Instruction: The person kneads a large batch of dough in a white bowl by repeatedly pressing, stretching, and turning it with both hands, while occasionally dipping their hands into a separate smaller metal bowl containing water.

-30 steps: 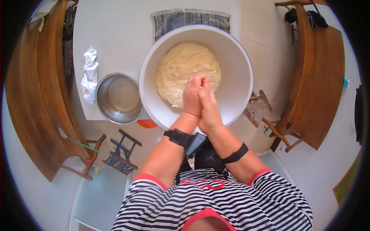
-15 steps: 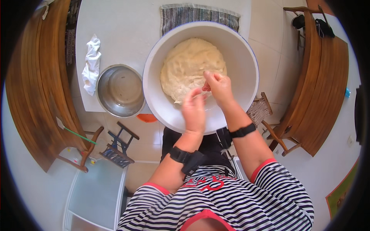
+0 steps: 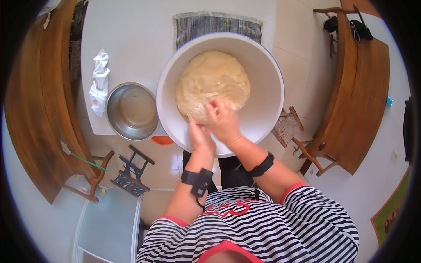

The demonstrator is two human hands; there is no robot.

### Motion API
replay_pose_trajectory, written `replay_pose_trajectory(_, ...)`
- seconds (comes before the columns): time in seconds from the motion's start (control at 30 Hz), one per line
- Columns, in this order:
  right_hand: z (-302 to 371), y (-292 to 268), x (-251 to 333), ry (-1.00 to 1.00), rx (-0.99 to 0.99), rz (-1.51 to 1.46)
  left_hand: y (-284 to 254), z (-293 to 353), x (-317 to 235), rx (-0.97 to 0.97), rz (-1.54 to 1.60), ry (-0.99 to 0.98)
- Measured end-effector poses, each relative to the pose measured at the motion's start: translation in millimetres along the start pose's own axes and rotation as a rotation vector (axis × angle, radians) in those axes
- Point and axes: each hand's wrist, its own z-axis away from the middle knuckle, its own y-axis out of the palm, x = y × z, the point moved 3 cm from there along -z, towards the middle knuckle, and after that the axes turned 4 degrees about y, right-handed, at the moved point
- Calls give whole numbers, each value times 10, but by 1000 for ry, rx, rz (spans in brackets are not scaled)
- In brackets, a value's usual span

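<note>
Hands first: the right hand (image 3: 222, 120) lies on the near edge of the dough (image 3: 212, 83), fingers curled down into it, while the left hand (image 3: 201, 136) sits just beside it, lower in the bowl (image 3: 267, 109), thumb edge up and fingers loosely bent. The two hands touch or nearly touch at the knuckles; neither is clamped around anything, though the right presses on the dough. Whether the left touches the dough cannot be told. Each wrist wears a black band (image 3: 263, 165), the left one with a small black device (image 3: 197, 180) on it.

Dough fills the middle and far left of the big white bowl, a pale, lumpy round mass. The bowl stands at the near edge of a white worktop (image 3: 131, 39), its rim hanging a little over the edge toward the person. Behind it lies a striped grey cloth (image 3: 217, 24), partly under the bowl. Just left of the bowl, touching or nearly so, stands a steel bowl (image 3: 131, 111), and beyond that a crumpled white rag (image 3: 99, 81). A bit of something orange (image 3: 162, 140) shows below, between the two bowls.

Wooden benches (image 3: 35, 109) curve along both sides, with a small wooden stool (image 3: 289, 127) on the tiled floor at right. The person wears a striped shirt (image 3: 272, 228) with red trim
</note>
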Motion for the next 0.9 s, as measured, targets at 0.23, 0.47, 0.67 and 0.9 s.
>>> replay_pose_trajectory(0.23,-298,473,-529,29,276,83,95,-6,-66,28,26,-95)
replay_pose_trajectory(0.47,-319,194,-287,88,557,155,124,120,-210,34,-336,-110)
replay_pose_trajectory(0.67,-197,-629,-915,219,-172,-462,191,24,-492,34,-1203,874)
replay_pose_trajectory(0.9,-383,-232,-1345,588,-268,-1396,1265,-502,-866,369,-1484,1363)
